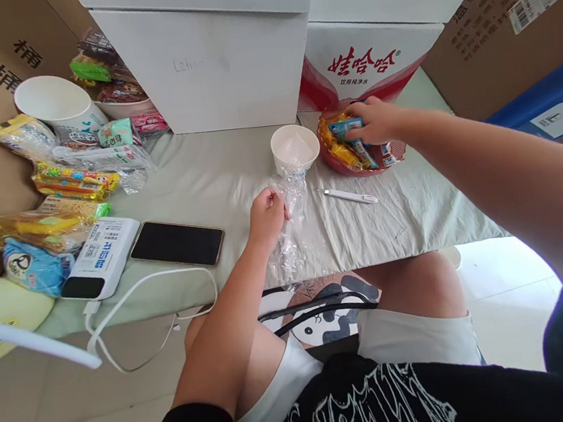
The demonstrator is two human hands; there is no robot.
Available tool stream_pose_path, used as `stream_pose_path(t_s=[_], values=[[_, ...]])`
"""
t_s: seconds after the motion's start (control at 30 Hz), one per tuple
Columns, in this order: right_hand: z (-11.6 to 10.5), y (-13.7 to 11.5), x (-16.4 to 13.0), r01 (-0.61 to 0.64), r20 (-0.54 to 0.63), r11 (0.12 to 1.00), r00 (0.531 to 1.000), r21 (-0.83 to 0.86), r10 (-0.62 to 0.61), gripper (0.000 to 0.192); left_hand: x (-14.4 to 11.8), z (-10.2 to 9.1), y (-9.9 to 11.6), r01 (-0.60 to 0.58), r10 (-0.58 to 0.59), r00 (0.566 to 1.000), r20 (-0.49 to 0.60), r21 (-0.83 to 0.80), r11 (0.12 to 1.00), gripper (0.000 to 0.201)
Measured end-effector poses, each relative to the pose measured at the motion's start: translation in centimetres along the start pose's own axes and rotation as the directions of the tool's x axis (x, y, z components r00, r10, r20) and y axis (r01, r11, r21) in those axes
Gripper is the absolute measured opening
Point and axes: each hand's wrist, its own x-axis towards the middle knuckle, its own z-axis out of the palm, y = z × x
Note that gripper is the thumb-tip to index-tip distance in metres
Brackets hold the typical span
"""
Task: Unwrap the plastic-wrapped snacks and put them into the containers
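Observation:
My left hand [266,214] pinches the top of a clear plastic bag [289,237] that hangs over the near edge of the cloth-covered table [217,177]. Just beyond the bag stands a small white paper cup [295,149]. My right hand [376,120] reaches into a red bowl [344,164] full of wrapped snacks and closes on a blue snack packet [346,125]. A white pen [347,195] lies on the cloth between the bowl and the bag.
A black phone [177,243] and a white power bank [101,255] with a cable lie at the left. Beyond them sit snack packets [69,179] and a big white paper bucket [56,104]. White boxes [206,71] and cardboard cartons [493,21] stand behind.

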Motion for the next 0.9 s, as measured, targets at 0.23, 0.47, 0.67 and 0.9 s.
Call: stream_pose_path(t_s=[0.23,0.47,0.67,0.9], values=[[1.1,2.0,-1.5,0.285,-0.416,0.92,0.896,0.271,-0.155,0.045,-0.6,-0.8,-0.2,-0.084,0.077,0.992,0.1,0.07,0.994,0.017],[7.6,-6.0,-15.2,0.075,-0.076,0.341,0.997,0.937,-0.012,0.061,-1.5,-0.4,-0.6,-0.546,0.426,0.836,0.345,0.449,0.707,0.015],[12.5,-9.6,-17.4,-0.309,0.311,0.038,0.947,0.95,-0.078,0.07,-2.9,1.2,-1.9,-0.626,0.407,0.78,0.476,0.567,0.536,0.007],[13.6,-8.1,-18.7,-0.308,0.305,-0.037,0.95,0.951,-0.061,0.052,-3.1,0.1,-1.1,-0.512,0.368,0.824,0.43,0.287,0.81,0.019]])
